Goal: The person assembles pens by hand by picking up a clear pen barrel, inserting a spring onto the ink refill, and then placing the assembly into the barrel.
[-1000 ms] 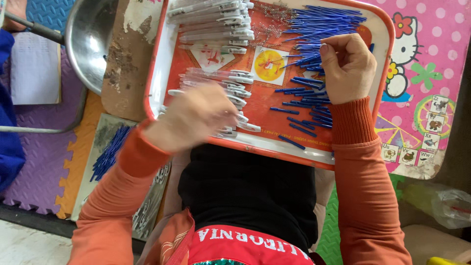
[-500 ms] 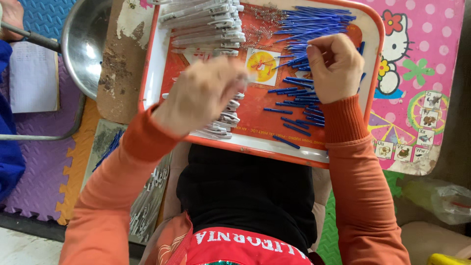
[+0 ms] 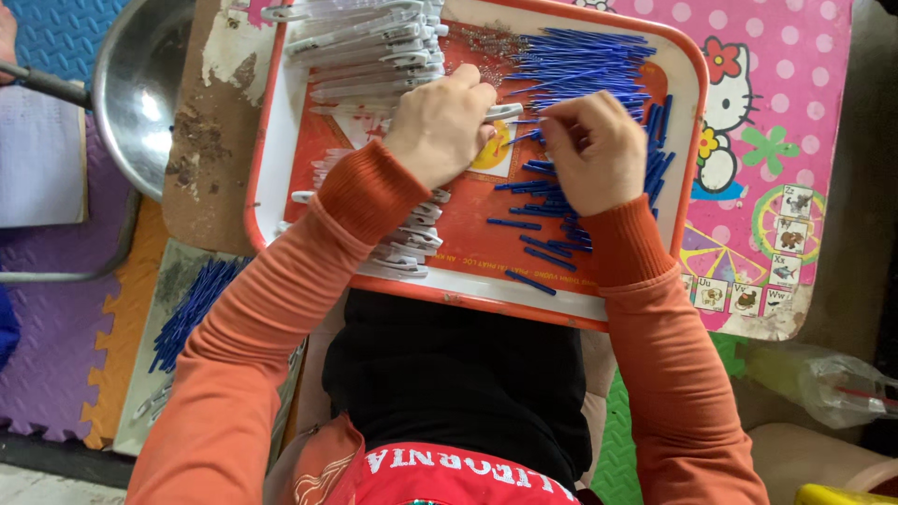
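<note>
An orange-red tray rests on my lap. Several white pen barrels lie stacked at its far left, with more near its front edge. Thin blue pen refills are heaped at its far right, and loose ones lie scattered on the tray floor. My left hand is over the tray's middle, closed on a white pen barrel. My right hand is beside it, pinching a blue refill whose tip points at the barrel's end. Both hands nearly touch.
A metal bowl with a long handle stands at the far left beside a brown board. More blue refills lie on a tray by my left elbow. A pink cartoon play mat is on the right, a clear plastic bag below it.
My left hand has come up from the white barrels near the tray's front to the middle, carrying one barrel. My right hand has drawn in to meet it with a blue refill.
</note>
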